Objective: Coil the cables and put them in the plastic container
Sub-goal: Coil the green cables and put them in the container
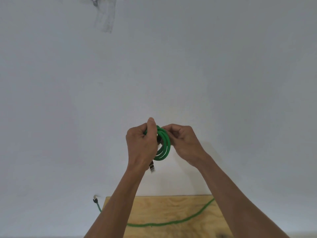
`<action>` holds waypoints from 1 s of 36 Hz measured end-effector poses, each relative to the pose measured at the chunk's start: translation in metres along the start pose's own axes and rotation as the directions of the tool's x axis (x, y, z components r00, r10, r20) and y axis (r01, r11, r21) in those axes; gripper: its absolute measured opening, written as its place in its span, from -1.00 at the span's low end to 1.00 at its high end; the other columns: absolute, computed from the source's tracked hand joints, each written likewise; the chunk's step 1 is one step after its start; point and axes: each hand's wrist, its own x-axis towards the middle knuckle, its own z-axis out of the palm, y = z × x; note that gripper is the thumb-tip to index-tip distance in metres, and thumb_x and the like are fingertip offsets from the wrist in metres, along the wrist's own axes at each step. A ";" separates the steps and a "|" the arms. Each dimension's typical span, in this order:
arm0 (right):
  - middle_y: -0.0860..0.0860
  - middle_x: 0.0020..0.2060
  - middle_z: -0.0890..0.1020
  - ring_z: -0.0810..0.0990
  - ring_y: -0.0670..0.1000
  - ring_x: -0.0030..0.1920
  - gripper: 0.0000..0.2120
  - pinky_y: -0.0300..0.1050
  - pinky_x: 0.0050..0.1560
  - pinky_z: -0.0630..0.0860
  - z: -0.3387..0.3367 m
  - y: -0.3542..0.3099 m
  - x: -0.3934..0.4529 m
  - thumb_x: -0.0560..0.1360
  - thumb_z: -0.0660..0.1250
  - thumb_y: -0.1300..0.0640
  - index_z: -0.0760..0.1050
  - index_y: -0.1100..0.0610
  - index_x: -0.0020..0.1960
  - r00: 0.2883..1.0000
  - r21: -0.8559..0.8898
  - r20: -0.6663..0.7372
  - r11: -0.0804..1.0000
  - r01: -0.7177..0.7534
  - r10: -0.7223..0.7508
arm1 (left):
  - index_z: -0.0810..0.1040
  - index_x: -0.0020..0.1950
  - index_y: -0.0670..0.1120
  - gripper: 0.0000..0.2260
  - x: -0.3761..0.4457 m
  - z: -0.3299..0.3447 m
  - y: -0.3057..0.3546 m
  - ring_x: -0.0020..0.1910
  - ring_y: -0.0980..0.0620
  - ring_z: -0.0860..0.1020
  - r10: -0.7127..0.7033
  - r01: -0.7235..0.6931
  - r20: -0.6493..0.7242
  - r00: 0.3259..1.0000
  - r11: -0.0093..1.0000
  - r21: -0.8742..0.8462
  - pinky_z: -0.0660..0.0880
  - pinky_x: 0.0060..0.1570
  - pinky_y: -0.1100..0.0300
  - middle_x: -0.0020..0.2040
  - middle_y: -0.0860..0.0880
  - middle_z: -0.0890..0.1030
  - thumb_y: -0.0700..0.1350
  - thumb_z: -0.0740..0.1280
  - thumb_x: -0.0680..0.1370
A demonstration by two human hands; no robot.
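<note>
Plywood board (171,210): pale yellow, visible grain, flat at the bottom of the view, its far edge meeting the wall; dark knot near the lower right part. Wall (171,66): plain white-grey, fills most of the view. Patch on wall (106,18): greyish, smeared, upper left, with a small dark mark at its top

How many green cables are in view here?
2. One coil is held up in both hands. A second cable lies uncoiled across the board, one end hanging past its left edge. Others may be out of frame.
</note>
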 end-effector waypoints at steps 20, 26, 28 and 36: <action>0.20 -0.02 0.65 0.66 0.13 -0.04 -0.68 0.13 0.19 0.56 0.015 0.007 -0.015 0.48 0.39 0.23 0.54 0.34 0.19 0.922 0.312 0.308 0.890 -0.332 0.236 | 0.37 -0.35 -0.31 -0.49 -0.002 -0.013 -0.015 -0.56 0.07 0.29 -0.081 0.096 -0.114 0.990 0.987 0.127 0.33 -0.49 0.27 -0.54 -0.06 0.30 0.05 0.29 0.62; 0.20 -0.09 0.66 0.67 0.11 -0.12 -0.69 -0.02 0.05 0.58 0.014 0.011 -0.017 0.45 0.39 0.29 0.56 0.36 0.17 0.926 0.343 0.285 0.876 -0.340 0.247 | 0.62 -0.27 -0.13 -0.61 -0.001 -0.015 -0.021 -0.51 0.08 0.42 -0.062 0.064 -0.036 0.997 0.997 0.044 0.43 -0.39 0.25 -0.47 -0.11 0.54 0.12 0.32 0.61; 0.13 -0.19 0.66 0.64 0.04 -0.19 -0.78 -0.09 -0.02 0.58 0.015 0.011 -0.019 0.48 0.35 0.29 0.59 0.33 0.10 0.924 0.364 0.286 0.863 -0.350 0.255 | 0.56 -0.34 -0.26 -0.49 -0.003 -0.015 -0.022 -0.51 0.06 0.36 -0.072 0.073 -0.033 0.997 0.996 0.042 0.40 -0.41 0.25 -0.46 -0.22 0.47 0.13 0.33 0.60; 0.26 -0.14 0.64 0.65 0.08 -0.24 -0.77 -0.02 -0.05 0.59 0.025 0.011 -0.032 0.47 0.43 0.34 0.56 0.33 0.12 0.938 0.171 0.213 0.934 -0.312 0.274 | 0.44 -0.42 -0.31 -0.40 -0.009 -0.018 -0.032 -0.55 0.06 0.28 -0.147 0.146 -0.002 0.989 0.985 0.091 0.39 -0.39 0.12 -0.60 0.01 0.27 0.17 0.36 0.57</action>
